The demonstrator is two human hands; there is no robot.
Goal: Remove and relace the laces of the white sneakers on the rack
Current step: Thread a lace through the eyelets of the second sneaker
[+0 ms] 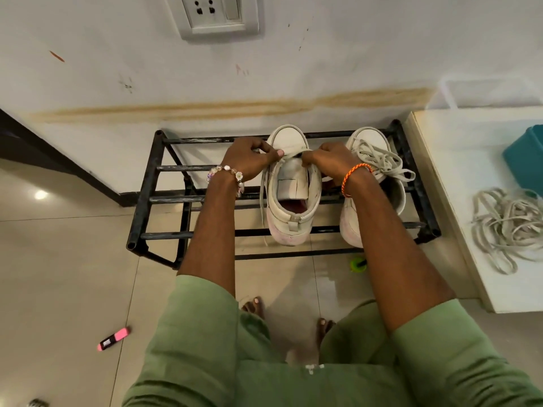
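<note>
Green sleeves point(205, 348); lace grip point(302, 157) obscured.

A home entryway: tiled floor point(73, 274), a black metal shoe rack point(164, 198) mid-frame against a scuffed white wall point(323, 69), wall socket point(213, 14) at top.

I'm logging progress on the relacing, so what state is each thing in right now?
Left sneaker: on the rack, tongue bare, lace only at the toe eyelets.
Right sneaker: on the rack, laced, ends loose.
Lace: pinched by both hands, one end hanging down the shoe's side.
Left hand: pinching the lace.
Right hand: pinching the lace.
Spare laces: tangled heap on the white ledge.
Rack: upright on the floor.
</note>
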